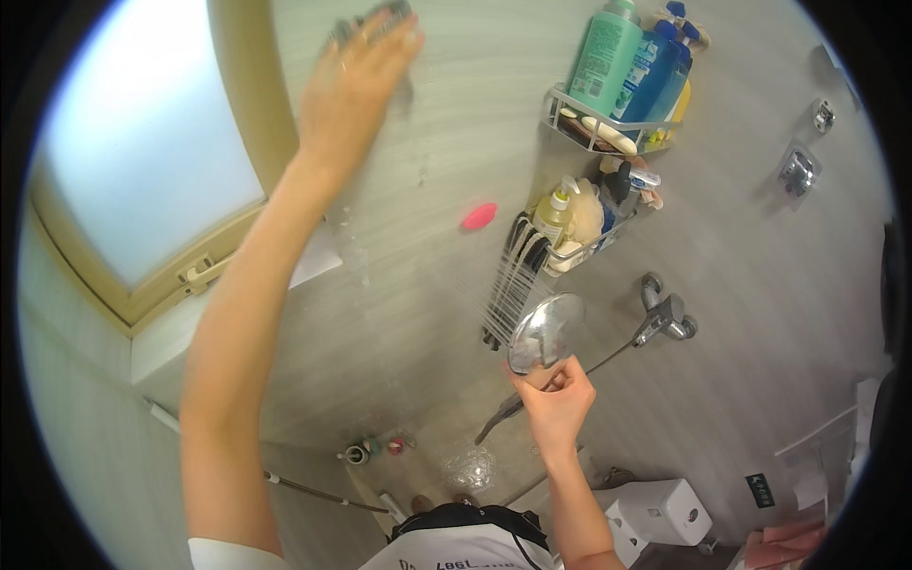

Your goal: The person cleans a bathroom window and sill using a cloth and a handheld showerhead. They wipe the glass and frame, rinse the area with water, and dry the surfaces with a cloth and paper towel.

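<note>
My left hand [353, 84] reaches high up the pale tiled wall beside the window. It presses a small dark grey pad [382, 19] to the tiles; motion blurs both, so the pad's exact kind is unclear. Lower down, my right hand [556, 399] has its fingers wrapped round the handle of a round chrome shower head [547, 332]. Fine streams of water leave the shower head toward the wall on the left. A hose [616, 356] runs from the mixer tap [667, 315] toward the shower head.
Two wire corner shelves hold bottles, such as a green bottle [606, 62] and a pump bottle [553, 211]. A pink oval piece [480, 217] sticks to the wall. At left is a framed window [152, 142]. Below are a white box [665, 513] and small items on the wet floor [470, 470].
</note>
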Demonstrator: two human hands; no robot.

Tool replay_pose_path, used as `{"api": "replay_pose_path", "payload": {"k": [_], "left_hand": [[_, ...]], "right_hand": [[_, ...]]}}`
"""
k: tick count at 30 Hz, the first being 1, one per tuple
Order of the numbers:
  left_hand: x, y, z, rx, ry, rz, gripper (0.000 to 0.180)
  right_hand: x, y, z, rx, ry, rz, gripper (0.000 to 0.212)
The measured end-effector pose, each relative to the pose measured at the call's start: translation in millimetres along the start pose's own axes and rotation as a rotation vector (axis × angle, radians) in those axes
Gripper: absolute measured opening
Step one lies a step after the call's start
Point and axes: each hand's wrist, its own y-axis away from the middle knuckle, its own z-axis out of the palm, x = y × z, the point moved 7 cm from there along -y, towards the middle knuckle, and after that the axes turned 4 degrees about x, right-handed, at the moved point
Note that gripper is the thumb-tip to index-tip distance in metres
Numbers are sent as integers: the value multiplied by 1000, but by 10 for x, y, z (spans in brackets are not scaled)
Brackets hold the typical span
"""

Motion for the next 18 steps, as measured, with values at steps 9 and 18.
{"api": "replay_pose_path", "payload": {"k": [9, 18], "left_hand": [[1298, 2028, 515, -335, 208, 203, 42], [983, 3685, 35, -1139, 370, 90, 41]], "right_hand": [[515, -69, 91, -20, 23, 98, 34], [783, 526, 639, -405, -6, -3, 36]]}}
